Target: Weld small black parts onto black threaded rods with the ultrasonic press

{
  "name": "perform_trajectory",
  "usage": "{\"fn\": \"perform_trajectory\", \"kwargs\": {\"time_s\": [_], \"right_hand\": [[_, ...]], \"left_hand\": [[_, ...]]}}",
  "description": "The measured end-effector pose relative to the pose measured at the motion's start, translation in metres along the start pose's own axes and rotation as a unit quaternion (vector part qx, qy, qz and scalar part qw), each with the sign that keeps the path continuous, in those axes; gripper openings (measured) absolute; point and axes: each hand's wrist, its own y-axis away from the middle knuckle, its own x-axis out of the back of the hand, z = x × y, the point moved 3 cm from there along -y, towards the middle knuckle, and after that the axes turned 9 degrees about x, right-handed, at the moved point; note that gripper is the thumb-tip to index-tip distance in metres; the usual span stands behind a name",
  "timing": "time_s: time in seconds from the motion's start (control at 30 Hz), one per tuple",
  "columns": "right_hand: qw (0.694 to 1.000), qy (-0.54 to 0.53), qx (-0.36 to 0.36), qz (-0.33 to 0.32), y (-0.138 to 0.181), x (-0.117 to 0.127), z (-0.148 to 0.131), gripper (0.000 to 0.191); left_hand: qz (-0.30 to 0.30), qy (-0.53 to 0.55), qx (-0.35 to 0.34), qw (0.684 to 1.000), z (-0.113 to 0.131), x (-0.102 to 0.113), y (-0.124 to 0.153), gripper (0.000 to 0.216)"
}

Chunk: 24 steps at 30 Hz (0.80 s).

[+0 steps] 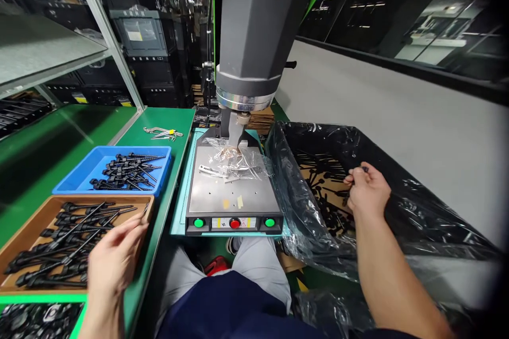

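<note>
Left hand (113,259) fingers loosely spread over the brown tray (24,233) of black rods (59,246) on the table (167,132), gripping nothing. Right hand (368,190) pinches a small black part (363,169) over the bag-lined bin (318,190), right of the press (233,190)

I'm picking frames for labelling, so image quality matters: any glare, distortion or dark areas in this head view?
Head view: glare streaks on the black plastic liner and the clear film on the steel plate; wide-angle bending of the shelf post, dark vignetted corners at right; both hands, left hand and right hand, are evenly lit and sharp.
</note>
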Motion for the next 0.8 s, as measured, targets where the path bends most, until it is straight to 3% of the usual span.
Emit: {"fn": "perform_trajectory", "kwargs": {"time_s": [0.03, 0.1, 0.2, 0.3, 0.47, 0.63, 0.8], "right_hand": [[0.998, -0.011, 0.036, -0.051, 0.016, -0.004, -0.017, 0.044], [0.979, -0.011, 0.026, -0.200, 0.065, -0.019, -0.045, 0.050], [0.913, -0.044, -0.017, -0.404, 0.158, -0.050, -0.075, 0.045], [0.886, -0.118, -0.058, -0.445, 0.224, -0.082, -0.086, 0.037], [0.875, -0.188, -0.105, -0.434, 0.256, -0.113, -0.086, 0.019], [0.862, -0.197, -0.128, -0.449, 0.259, -0.118, -0.087, 0.021], [0.830, -0.240, -0.192, -0.466, 0.262, -0.120, -0.085, 0.025]], "left_hand": [[-0.056, 0.019, 0.036, 0.998, -0.004, -0.028, -0.001, 0.030], [-0.145, 0.039, 0.100, 0.984, -0.010, -0.077, 0.000, 0.035], [-0.255, 0.063, 0.167, 0.950, -0.019, -0.131, 0.010, 0.035], [-0.326, 0.071, 0.196, 0.922, -0.028, -0.160, 0.024, 0.034], [-0.379, 0.061, 0.205, 0.900, -0.039, -0.170, 0.036, 0.031], [-0.373, 0.064, 0.211, 0.901, -0.042, -0.163, 0.035, 0.030], [-0.385, 0.023, 0.140, 0.912, -0.043, -0.159, 0.031, 0.026]]}}
